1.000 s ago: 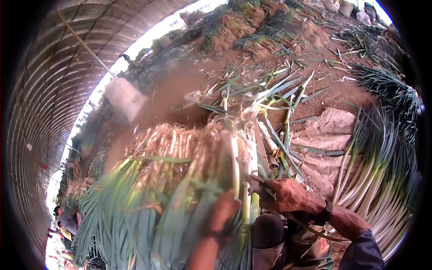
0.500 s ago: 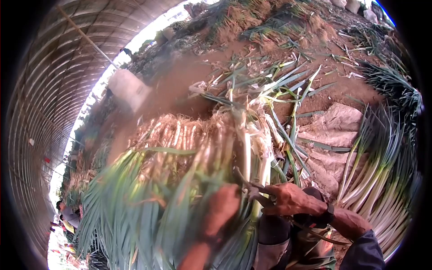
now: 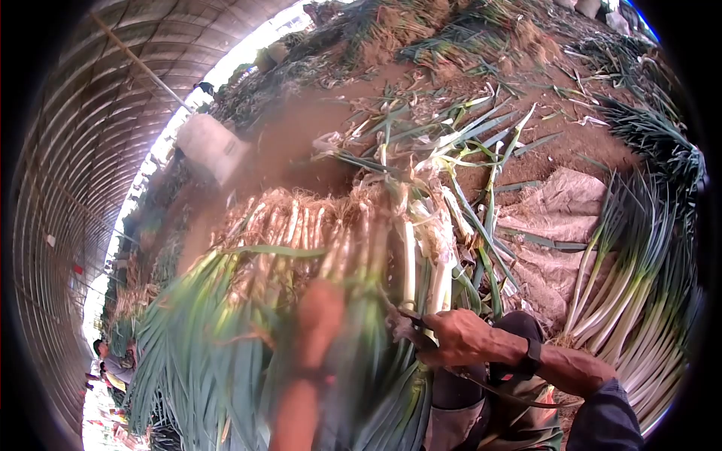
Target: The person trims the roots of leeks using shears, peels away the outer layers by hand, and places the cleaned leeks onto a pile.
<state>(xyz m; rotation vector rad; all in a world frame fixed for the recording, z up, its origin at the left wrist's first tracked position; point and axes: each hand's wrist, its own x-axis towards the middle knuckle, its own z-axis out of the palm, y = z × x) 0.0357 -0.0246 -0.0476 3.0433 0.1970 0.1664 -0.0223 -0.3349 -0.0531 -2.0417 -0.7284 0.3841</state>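
Note:
A wide bundle of leek-like green onions (image 3: 301, 225) lies in front of me, roots away from me and green leaves towards me. My left hand (image 3: 320, 310), smeared by motion, is over the lower stalks and leaves of this bundle; its fingers do not show clearly. My right hand (image 3: 468, 340) is closed round a dark metal nozzle gun (image 3: 410, 319) that points left towards the stalks. A thin hose (image 3: 519, 398) runs below my right wrist. Just beyond the tool stand pale, stripped stalks (image 3: 440, 278) with loose peeled skins.
Cleaned white-stemmed onions (image 3: 624, 301) are stacked on the right beside a brown sack (image 3: 556, 214). Peeled leaves (image 3: 481, 143) litter the soil ahead. A pale sack (image 3: 210, 146) stands at the upper left, under a ribbed tunnel roof (image 3: 83, 143). A person (image 3: 113, 361) is at the far left.
My left hand has moved left and up, away from the tool, over the onion bundle. My right hand, still holding the nozzle gun, has shifted slightly left.

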